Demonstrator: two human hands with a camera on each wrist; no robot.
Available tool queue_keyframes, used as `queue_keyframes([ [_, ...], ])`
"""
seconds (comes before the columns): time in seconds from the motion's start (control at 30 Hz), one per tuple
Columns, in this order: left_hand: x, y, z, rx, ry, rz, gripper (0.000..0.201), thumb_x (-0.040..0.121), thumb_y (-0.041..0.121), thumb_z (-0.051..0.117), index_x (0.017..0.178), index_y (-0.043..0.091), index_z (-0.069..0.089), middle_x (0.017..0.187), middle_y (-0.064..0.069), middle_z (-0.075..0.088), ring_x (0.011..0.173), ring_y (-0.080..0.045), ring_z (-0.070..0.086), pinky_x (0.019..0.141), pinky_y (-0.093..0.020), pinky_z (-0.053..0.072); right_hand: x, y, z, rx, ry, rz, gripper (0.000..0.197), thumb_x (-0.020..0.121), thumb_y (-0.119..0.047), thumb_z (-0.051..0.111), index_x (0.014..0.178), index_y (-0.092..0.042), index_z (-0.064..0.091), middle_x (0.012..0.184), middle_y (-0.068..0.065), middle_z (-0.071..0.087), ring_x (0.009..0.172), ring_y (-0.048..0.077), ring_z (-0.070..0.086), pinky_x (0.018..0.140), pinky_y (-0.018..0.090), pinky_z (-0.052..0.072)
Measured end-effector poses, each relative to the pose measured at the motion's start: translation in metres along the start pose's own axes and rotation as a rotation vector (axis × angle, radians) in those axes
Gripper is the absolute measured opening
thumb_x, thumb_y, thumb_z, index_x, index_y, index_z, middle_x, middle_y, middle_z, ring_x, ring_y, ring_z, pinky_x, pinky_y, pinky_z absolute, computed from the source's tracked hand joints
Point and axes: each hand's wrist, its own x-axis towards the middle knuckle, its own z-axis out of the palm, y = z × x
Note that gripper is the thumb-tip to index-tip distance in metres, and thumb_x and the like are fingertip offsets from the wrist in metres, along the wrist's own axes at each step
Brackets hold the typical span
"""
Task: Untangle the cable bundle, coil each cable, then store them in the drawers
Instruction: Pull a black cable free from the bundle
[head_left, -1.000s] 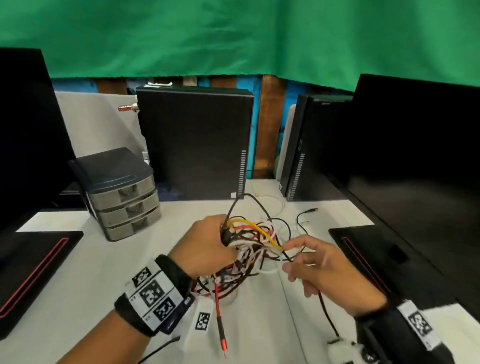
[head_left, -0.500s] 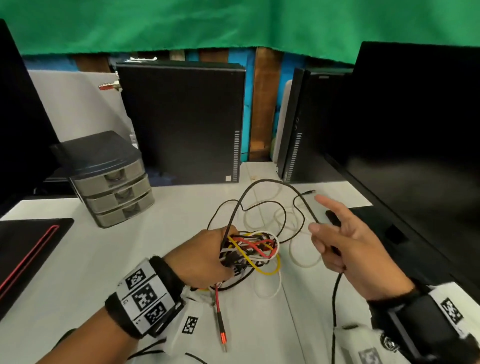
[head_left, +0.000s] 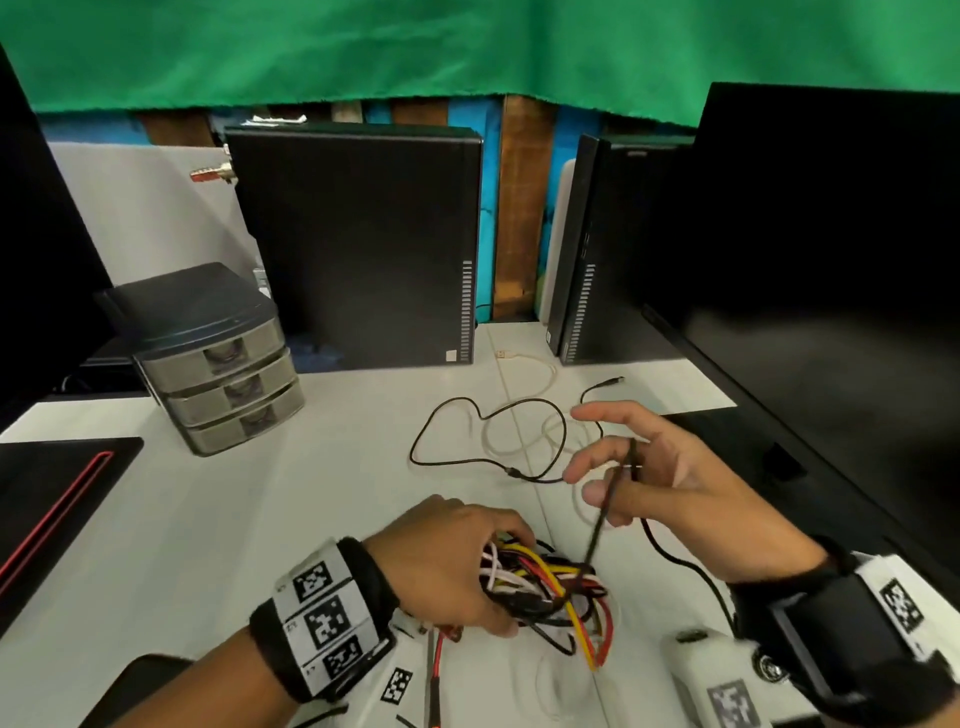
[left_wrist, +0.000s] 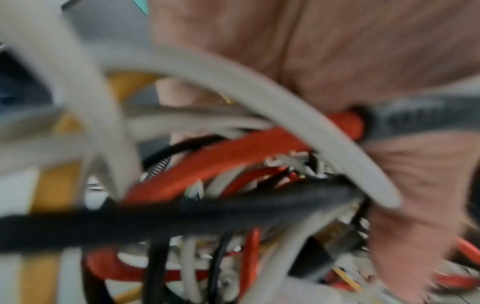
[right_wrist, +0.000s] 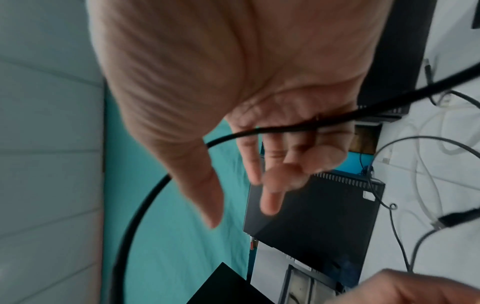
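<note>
Cable bundle (head_left: 545, 592) in left hand's (head_left: 447, 561) clenched grip; right hand (head_left: 649, 467), fingers loosely spread, carries one black cable (head_left: 602, 514); three drawers (head_left: 228, 384) on counter (head_left: 218, 519).

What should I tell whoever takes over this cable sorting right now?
Left hand grips the cable bundle on the table.
Right hand, fingers spread, has a black cable from the bundle running across them.
A thin black cable and a white cable lie loose farther back, uncoiled.
Drawer unit: all three drawers closed.
Left: finish untangling, coil each cable, store them.
</note>
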Motion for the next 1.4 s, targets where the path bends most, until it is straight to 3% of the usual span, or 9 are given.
queue_keyframes([
  [0.2,0.013,0.005,0.01,-0.073,0.262,-0.257,0.039,0.069,0.059,0.069,0.092,0.029,0.059,0.082,0.009,0.068,0.075,-0.011,0.064,0.064,-0.026,0.049,-0.016,-0.018,-0.006,-0.245,-0.227,-0.099,0.053,0.075,-0.014,0.086,0.122,-0.031,0.067,0.078,-0.001,0.065,0.064,0.035,0.05,0.068,0.03,0.048],
  [0.3,0.019,-0.009,0.0,-0.453,0.285,-0.342,0.035,0.063,0.042,0.082,0.087,0.025,0.062,0.074,0.008,0.068,0.063,-0.012,0.064,0.056,-0.025,0.043,-0.024,-0.027,-0.012,-0.307,-0.289,-0.147,0.044,0.079,-0.029,0.084,0.121,-0.031,0.07,0.073,0.003,0.06,0.064,0.03,0.046,0.068,0.021,0.044],
  [0.47,0.008,-0.035,-0.026,-1.022,0.187,-0.301,0.056,0.057,0.005,0.089,0.109,-0.002,0.07,0.102,-0.025,0.074,0.083,-0.032,0.07,0.081,-0.043,0.058,-0.021,-0.028,-0.028,-0.078,0.047,-0.33,0.048,0.077,-0.055,0.072,0.09,-0.009,0.079,0.054,-0.003,0.041,0.055,0.016,0.033,0.053,0.025,0.027],
  [0.63,0.0,-0.047,-0.039,-1.207,0.164,-0.231,0.051,0.066,0.009,0.084,0.114,0.002,0.072,0.114,-0.027,0.07,0.102,-0.039,0.068,0.096,-0.046,0.055,-0.015,-0.021,-0.044,-0.328,0.363,-0.248,0.03,0.076,-0.041,0.075,0.067,-0.012,0.075,0.063,0.023,0.062,0.06,0.043,0.049,0.055,0.025,0.042],
  [0.77,0.0,-0.041,-0.043,-1.259,0.175,-0.207,0.054,0.068,0.012,0.084,0.119,0.005,0.069,0.117,-0.025,0.07,0.105,-0.04,0.067,0.101,-0.05,0.051,-0.013,-0.019,-0.033,-0.353,0.208,-0.153,0.035,0.08,-0.053,0.073,0.079,-0.019,0.076,0.061,0.011,0.063,0.055,0.019,0.048,0.052,0.018,0.039],
  [0.97,0.006,-0.018,-0.031,-1.377,0.1,-0.113,0.068,0.063,0.004,0.083,0.128,0.007,0.063,0.125,-0.027,0.065,0.106,-0.035,0.066,0.098,-0.045,0.052,-0.009,-0.011,0.012,-0.42,-0.044,0.002,0.027,0.082,-0.055,0.067,0.103,-0.039,0.067,0.072,0.001,0.074,0.054,0.013,0.046,0.056,0.024,0.039],
  [1.1,0.004,-0.007,-0.03,-1.454,0.062,-0.072,0.063,0.073,0.001,0.072,0.134,0.012,0.06,0.128,-0.025,0.064,0.099,-0.03,0.068,0.087,-0.04,0.058,-0.005,0.001,0.017,-0.575,0.082,-0.111,0.018,0.094,-0.031,0.065,0.109,-0.039,0.07,0.074,-0.011,0.07,0.049,0.003,0.047,0.054,0.012,0.035],
  [1.2,0.002,0.0,-0.033,-1.563,0.014,-0.072,0.05,0.079,0.007,0.069,0.13,0.01,0.065,0.117,-0.026,0.067,0.088,-0.028,0.069,0.081,-0.039,0.058,-0.007,0.0,0.009,-0.701,0.239,-0.219,0.02,0.093,-0.03,0.063,0.107,-0.037,0.076,0.084,-0.029,0.069,0.079,-0.006,0.063,0.071,0.015,0.045],
  [1.4,0.0,0.011,-0.033,-1.554,-0.05,-0.059,0.046,0.088,0.02,0.064,0.132,0.008,0.063,0.119,-0.022,0.059,0.093,-0.027,0.06,0.08,-0.036,0.056,-0.008,-0.001,0.009,-0.904,0.307,-0.422,0.015,0.095,-0.025,0.062,0.1,-0.032,0.075,0.083,-0.024,0.062,0.078,-0.002,0.06,0.069,0.01,0.041],
])
